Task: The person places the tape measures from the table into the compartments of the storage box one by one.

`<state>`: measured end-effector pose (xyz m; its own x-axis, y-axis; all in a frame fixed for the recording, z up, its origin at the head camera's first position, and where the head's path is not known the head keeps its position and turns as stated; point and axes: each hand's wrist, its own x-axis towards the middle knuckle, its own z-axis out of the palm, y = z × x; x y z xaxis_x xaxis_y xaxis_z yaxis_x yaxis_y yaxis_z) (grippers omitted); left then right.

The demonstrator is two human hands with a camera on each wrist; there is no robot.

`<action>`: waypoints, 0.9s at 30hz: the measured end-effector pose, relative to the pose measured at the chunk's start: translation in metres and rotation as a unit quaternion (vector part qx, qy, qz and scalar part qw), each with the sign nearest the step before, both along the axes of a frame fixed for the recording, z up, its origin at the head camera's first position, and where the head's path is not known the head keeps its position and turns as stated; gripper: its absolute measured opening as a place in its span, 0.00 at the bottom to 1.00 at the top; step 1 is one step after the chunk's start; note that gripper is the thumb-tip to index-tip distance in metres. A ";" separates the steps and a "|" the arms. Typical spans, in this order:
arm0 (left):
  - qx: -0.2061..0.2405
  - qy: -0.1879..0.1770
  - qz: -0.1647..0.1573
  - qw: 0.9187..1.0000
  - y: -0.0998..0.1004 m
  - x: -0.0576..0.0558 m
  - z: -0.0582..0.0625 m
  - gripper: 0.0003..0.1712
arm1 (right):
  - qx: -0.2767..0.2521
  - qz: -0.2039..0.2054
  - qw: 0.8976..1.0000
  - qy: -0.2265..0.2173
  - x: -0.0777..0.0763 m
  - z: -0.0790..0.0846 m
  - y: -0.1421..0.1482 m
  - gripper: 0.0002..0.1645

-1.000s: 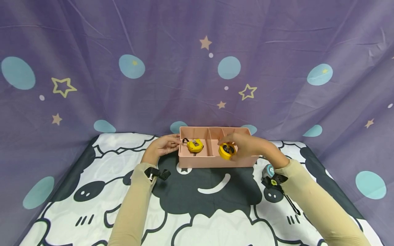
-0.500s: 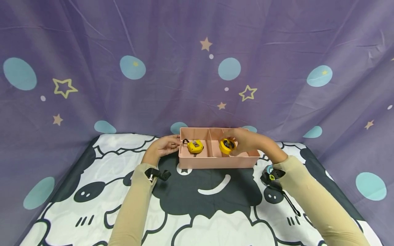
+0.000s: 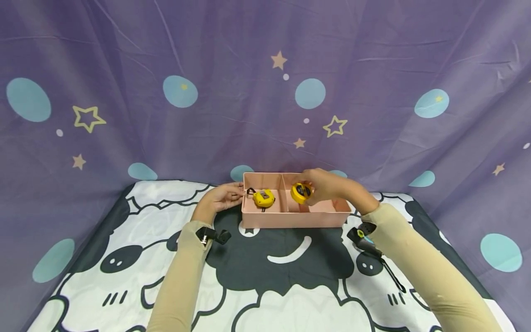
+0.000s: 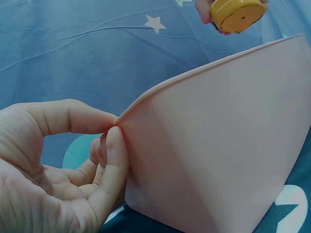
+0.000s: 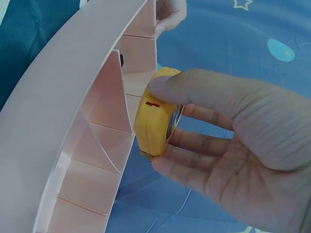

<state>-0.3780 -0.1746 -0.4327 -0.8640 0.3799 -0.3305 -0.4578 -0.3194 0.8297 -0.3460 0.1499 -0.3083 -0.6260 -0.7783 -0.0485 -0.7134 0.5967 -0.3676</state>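
The yellow tape measure [image 3: 301, 192] is pinched between thumb and fingers of the right hand [image 3: 325, 186], held above the pink tray [image 3: 290, 219], whose end the left hand [image 3: 220, 197] pinches, so lowering it into a compartment seems next.

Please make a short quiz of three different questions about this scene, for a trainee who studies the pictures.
1. True or false: the right hand holds a yellow tape measure over the pink tray.
2. What does the left hand touch? A) the left end of the pink tray; B) a tape measure; C) the purple curtain.
3. Fill in: a second yellow tape measure lies in the tray's ___ compartment.

Key
1. True. The thumb and fingers pinch it by its edges.
2. A. The fingers pinch the tray's corner rim, as the left wrist view shows.
3. Left.
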 end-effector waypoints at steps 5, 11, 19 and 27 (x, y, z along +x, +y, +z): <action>0.012 0.001 -0.006 1.000 0.000 -0.002 -0.001 0.22 | 0.004 0.006 1.000 0.001 -0.004 -0.001 -0.004 0.35; 0.010 -0.002 -0.003 1.000 0.000 -0.002 -0.002 0.21 | 0.017 -0.001 1.000 -0.007 -0.007 -0.002 -0.009 0.36; 0.009 -0.005 0.004 1.000 -0.001 -0.003 -0.003 0.19 | 0.023 0.003 1.000 -0.003 -0.010 -0.003 -0.013 0.37; 0.007 -0.005 0.002 1.000 -0.001 -0.003 -0.003 0.18 | 0.030 0.003 1.000 -0.004 -0.014 -0.006 -0.015 0.38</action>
<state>-0.3805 -0.1757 -0.4353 -0.8627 0.3805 -0.3332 -0.4641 -0.3339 0.8204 -0.3599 0.1346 -0.3139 -0.6214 -0.7771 -0.0998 -0.7136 0.6140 -0.3373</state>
